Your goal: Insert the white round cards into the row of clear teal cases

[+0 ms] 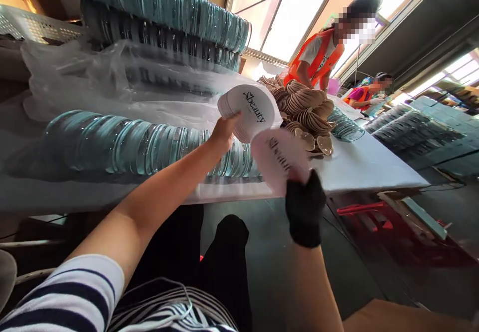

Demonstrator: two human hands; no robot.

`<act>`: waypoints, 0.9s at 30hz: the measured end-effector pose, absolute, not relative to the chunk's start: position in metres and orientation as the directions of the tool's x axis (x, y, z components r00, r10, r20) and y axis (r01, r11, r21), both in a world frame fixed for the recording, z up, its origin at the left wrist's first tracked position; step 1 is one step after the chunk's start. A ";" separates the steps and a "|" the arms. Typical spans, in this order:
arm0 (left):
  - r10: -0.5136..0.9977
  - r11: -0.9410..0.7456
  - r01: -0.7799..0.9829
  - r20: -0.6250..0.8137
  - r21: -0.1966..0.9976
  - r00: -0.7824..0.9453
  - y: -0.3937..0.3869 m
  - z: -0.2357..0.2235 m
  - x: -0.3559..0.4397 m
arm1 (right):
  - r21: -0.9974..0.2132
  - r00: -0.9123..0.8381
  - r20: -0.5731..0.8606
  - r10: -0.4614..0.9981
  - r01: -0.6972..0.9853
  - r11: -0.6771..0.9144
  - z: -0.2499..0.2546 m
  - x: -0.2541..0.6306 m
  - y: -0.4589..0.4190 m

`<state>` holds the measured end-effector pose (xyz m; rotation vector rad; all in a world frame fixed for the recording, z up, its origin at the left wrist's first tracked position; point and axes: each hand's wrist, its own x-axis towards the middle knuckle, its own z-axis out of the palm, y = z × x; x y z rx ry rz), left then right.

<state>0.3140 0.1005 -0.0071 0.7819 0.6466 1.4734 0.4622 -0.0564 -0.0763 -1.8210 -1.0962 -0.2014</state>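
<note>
My bare left hand (224,133) grips a stack of round white printed discs (249,110); the top one reads "beauty" in dark letters. In my right hand (305,199), which wears a black glove, is a single disc (279,157) with the same print, blurred by motion. This disc overlaps the lower right edge of the stack in the view. Behind my left forearm, a long row of round glass pieces (130,142) lies along the table (366,167). A heap of brown, oval-ended pieces (303,105) rests just beyond the discs.
Clear plastic sheeting (123,82) covers part of the table, with stacked glass rows (160,7) behind it. Two people in orange vests (318,57) work farther off. A red plastic item (366,217) lies low at the right, and several bluish stacks (430,127) stand beyond.
</note>
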 end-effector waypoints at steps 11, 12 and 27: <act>0.999 0.014 -0.694 0.024 0.719 0.045 0.112 -0.009 0.299 | -0.382 0.254 0.284 0.924 0.915 -0.134 -0.097 0.392 -0.013; 0.999 0.026 -0.702 0.010 0.712 0.047 0.111 -0.008 0.298 | -0.396 0.237 0.280 0.930 0.911 -0.113 -0.095 0.392 -0.007; 0.998 0.056 -0.707 -0.026 0.705 0.054 0.113 -0.009 0.297 | -0.502 0.066 0.230 0.971 0.863 0.060 -0.101 0.397 0.023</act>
